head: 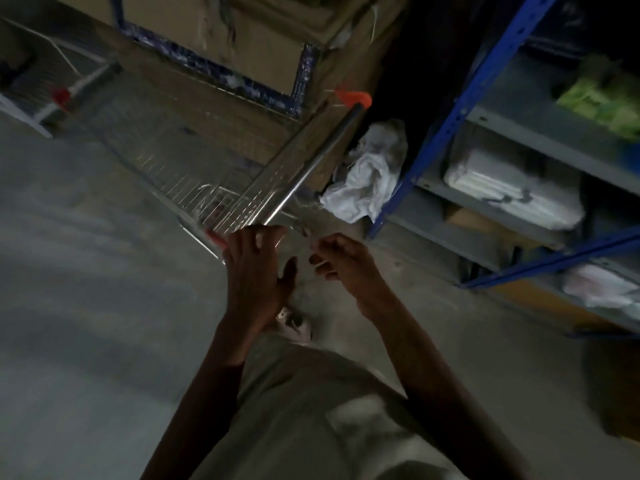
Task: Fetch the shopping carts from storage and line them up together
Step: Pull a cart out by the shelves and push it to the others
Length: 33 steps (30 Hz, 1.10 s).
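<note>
l hand (258, 271) fingers straight, slightly apart, tips touching near end of cart (207, 174) handle bar (311, 164). r hand (341, 263) just beside, fingers loosely curled, holding nothing. blue rack (460, 109) at right.

Storeroom clutter I saw
A blue shelving rack (460, 112) stood beside crumpled white sheeting (370, 174); cardboard boxes (214, 36) sat behind.

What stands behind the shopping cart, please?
Large cardboard boxes edged with dark blue tape stand behind the shopping cart. Their lower parts show only dimly through its wire basket; their bases cannot be seen.
</note>
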Each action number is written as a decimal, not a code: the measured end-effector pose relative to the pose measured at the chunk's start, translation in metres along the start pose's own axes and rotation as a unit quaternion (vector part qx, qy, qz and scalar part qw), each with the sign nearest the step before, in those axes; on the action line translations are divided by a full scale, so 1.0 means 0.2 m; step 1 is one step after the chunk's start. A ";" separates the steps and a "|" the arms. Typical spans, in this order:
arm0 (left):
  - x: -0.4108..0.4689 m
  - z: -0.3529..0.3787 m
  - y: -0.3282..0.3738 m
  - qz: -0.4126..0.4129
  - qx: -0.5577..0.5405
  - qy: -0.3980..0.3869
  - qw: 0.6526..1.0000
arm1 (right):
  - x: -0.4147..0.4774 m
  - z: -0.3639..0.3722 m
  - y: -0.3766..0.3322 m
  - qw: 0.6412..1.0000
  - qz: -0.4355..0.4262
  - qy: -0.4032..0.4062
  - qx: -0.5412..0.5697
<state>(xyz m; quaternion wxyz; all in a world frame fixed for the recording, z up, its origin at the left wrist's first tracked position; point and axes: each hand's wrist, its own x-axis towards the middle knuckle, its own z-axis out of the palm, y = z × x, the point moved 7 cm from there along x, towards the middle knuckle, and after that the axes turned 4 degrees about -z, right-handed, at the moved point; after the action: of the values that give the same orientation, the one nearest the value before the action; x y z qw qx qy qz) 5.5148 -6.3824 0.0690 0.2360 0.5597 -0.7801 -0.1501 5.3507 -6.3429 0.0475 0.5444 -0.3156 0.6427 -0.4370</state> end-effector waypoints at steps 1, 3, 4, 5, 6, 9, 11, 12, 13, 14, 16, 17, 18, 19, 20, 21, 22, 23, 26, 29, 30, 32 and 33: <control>0.10 0.04 -0.01 -0.011 0.032 -0.001 0.999 | 0.09 0.00 -0.05 1.000 -0.001 -0.020 -0.022; 0.28 0.14 -0.04 -0.056 0.040 -0.034 0.997 | 0.27 -0.04 -0.16 0.999 -0.013 -0.023 -0.032; 0.36 0.18 -0.06 -0.080 0.032 -0.059 0.995 | 0.36 -0.07 -0.22 0.999 -0.025 -0.009 -0.043; 0.43 0.22 -0.07 -0.104 0.013 -0.087 0.991 | 0.46 -0.09 -0.27 0.998 -0.038 0.005 -0.056; 0.49 0.26 -0.09 -0.131 -0.013 -0.121 0.984 | 0.54 -0.12 -0.32 0.994 -0.048 0.016 -0.094; 0.61 0.32 -0.19 -0.256 -0.015 -0.197 0.946 | 0.77 -0.14 -0.42 0.942 -0.099 -0.031 -0.318; 0.57 0.37 -0.25 -0.319 0.045 -0.255 0.912 | 0.85 -0.15 -0.44 0.812 -0.163 -0.072 -0.555; 0.56 0.38 -0.28 -0.346 0.071 -0.266 0.897 | 0.90 -0.15 -0.45 0.761 -0.178 -0.086 -0.618; 0.56 0.40 -0.30 -0.374 0.085 -0.266 0.885 | 0.97 -0.17 -0.46 0.736 -0.187 -0.092 -0.644; 0.57 0.40 -0.31 -0.400 0.095 -0.257 0.875 | 1.04 -0.19 -0.47 0.727 -0.195 -0.087 -0.652; 0.57 0.40 -0.28 -0.447 0.120 -0.232 0.855 | 1.15 -0.21 -0.50 0.717 -0.239 -0.084 -0.649; 0.57 0.39 -0.27 -0.470 0.130 -0.209 0.848 | 1.19 -0.22 -0.52 0.713 -0.270 -0.083 -0.642; 0.57 0.38 -0.26 -0.489 0.142 -0.175 0.843 | 1.23 -0.22 -0.56 0.706 -0.304 -0.083 -0.634; 0.56 0.36 -0.24 -0.502 0.157 -0.139 0.839 | 1.28 -0.24 -0.59 0.695 -0.335 -0.093 -0.630; 0.56 0.35 -0.20 -0.510 0.163 -0.109 0.838 | 1.33 -0.25 -0.63 0.682 -0.363 -0.109 -0.626; 0.55 0.35 -0.17 -0.512 0.160 -0.085 0.840 | 1.37 -0.24 -0.66 0.669 -0.391 -0.122 -0.620; 0.54 0.35 -0.14 -0.509 0.168 -0.051 0.843 | 1.42 -0.23 -0.67 0.654 -0.410 -0.141 -0.620; 0.53 0.35 -0.12 -0.504 0.179 -0.019 0.845 | 1.47 -0.21 -0.66 0.634 -0.427 -0.161 -0.625; 0.49 0.39 -0.05 -0.526 0.166 -0.003 0.834 | 1.53 -0.16 -0.60 0.580 -0.403 -0.258 -0.659; 0.42 0.46 0.04 -0.547 0.171 0.021 0.819 | 1.51 -0.21 -0.53 0.532 -0.316 -0.337 -0.710; 0.39 0.48 0.08 -0.554 0.177 0.038 0.812 | 1.50 -0.24 -0.52 0.518 -0.312 -0.348 -0.716; 0.34 0.50 0.16 -0.568 0.178 0.061 0.801 | 1.48 -0.28 -0.51 0.496 -0.328 -0.365 -0.716; 0.31 0.52 0.19 -0.577 0.172 0.058 0.796 | 1.47 -0.30 -0.50 0.486 -0.337 -0.373 -0.715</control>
<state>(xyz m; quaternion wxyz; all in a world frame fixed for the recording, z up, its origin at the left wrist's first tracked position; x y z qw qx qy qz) 5.4118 -6.4314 0.0136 0.0497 0.9452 -0.3102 -0.0891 5.2248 -6.6302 0.0143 0.1316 -0.9221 0.3151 0.1818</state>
